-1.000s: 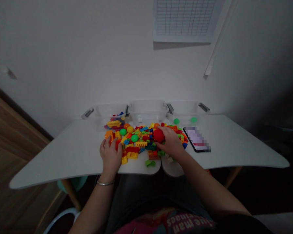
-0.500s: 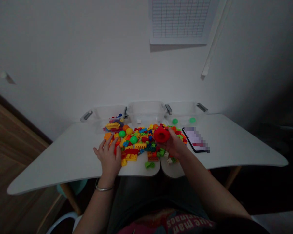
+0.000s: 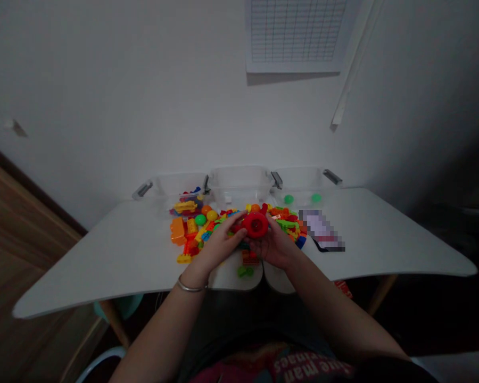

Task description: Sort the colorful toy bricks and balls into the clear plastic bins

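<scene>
A round red toy piece (image 3: 256,225) with a hollow middle is held up over the pile of coloured building blocks (image 3: 207,229). My right hand (image 3: 274,246) grips it from below and from the right. From the left, my left hand (image 3: 217,246) reaches in, its fingertips touching the red piece's side. Both hands hover above the front middle of the white table (image 3: 115,255). A silver bracelet sits on my left wrist.
Three clear plastic bins stand at the table's back: the left bin (image 3: 171,187) holds some blocks, the middle bin (image 3: 239,183) looks bare, the right bin (image 3: 303,186) holds two green balls. A phone (image 3: 323,234) lies right of the pile. Green and yellow balls lie among the blocks.
My left hand has left the blocks at the pile's left and moved right to the red piece. My right hand has lifted and turned the red piece, so its hollow side faces me.
</scene>
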Demonstrator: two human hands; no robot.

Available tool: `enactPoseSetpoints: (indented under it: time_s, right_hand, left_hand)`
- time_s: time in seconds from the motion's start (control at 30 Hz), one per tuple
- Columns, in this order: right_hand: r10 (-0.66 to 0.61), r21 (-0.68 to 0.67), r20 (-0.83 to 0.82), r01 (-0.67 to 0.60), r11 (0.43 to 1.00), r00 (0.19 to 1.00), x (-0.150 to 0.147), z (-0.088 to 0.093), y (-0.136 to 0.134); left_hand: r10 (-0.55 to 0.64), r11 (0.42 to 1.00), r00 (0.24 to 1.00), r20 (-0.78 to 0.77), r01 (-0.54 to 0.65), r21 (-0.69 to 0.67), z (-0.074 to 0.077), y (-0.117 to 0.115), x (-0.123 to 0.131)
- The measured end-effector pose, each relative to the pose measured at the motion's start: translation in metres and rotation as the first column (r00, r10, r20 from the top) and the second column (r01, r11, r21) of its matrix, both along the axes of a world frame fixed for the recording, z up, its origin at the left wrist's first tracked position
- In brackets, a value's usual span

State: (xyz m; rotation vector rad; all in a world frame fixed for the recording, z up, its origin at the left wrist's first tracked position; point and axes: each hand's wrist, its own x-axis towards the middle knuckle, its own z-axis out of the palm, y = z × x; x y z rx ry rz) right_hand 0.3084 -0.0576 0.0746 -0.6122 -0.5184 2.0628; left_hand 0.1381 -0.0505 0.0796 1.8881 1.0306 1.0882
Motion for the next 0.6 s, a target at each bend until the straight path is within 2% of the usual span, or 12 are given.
enactPoseSetpoints:
  time_s: [0.1, 0.3, 0.53, 0.6]
  right_hand:
    - [-0.007, 0.033, 0.016, 0.007, 0.999, 1.0, 0.0, -0.001, 0.003]
    - [-0.027, 0.089, 0.097, 0.019, 0.996, 0.995, 0.003, -0.002, 0.002]
    - [-0.033, 0.104, 0.158, 0.017, 0.994, 0.987, 0.011, -0.004, 0.0]
    - [-0.046, 0.113, 0.201, 0.024, 0.993, 0.979, 0.011, -0.005, -0.002]
  left_hand:
    - [-0.046, 0.995, 0.996, 0.074, 0.052, -0.083, 0.004, 0.007, 0.0]
    - [-0.047, 0.985, 0.976, 0.214, 0.08, -0.15, 0.007, 0.016, -0.003]
    - [0.074, 0.996, 0.977, 0.202, -0.061, -0.067, 0.005, 0.038, -0.027]
    - [0.142, 0.989, 0.972, 0.184, -0.145, 0.001, 0.005, 0.048, -0.038]
